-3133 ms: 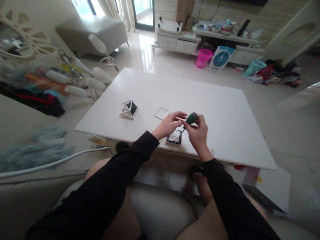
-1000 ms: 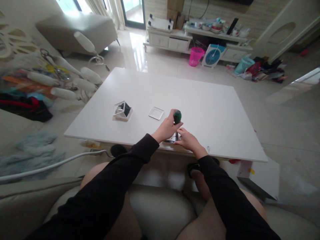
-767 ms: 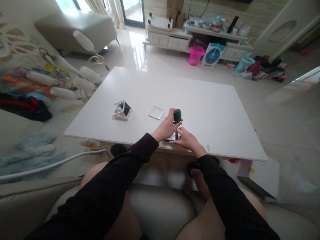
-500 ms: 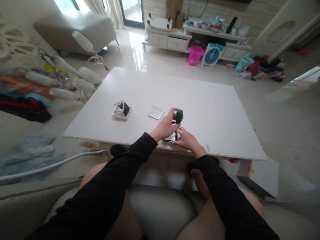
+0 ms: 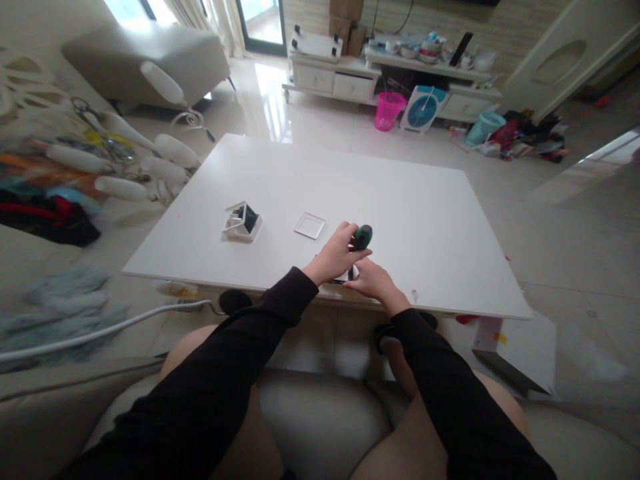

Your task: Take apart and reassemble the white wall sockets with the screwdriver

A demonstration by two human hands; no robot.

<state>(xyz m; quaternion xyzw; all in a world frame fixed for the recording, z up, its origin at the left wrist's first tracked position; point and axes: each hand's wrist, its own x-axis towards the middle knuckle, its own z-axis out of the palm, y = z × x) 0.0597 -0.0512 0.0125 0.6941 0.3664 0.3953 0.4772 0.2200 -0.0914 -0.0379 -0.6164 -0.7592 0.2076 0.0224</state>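
Clasping a green screwdriver [image 5: 363,237] in its fingers, the left hand [image 5: 337,253] is over the socket [image 5: 344,276] near the edge of the tabletop [image 5: 400,200]; the right hand [image 5: 373,279] touches the socket, grip unclear.

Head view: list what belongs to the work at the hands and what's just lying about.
In the work:
green-handled tool, in the left hand
black-edged plate, mostly hidden, at the right hand
probably the clear square piece
perhaps the white container with dark contents

Lying about:
pink basket
blue fan
teal basket
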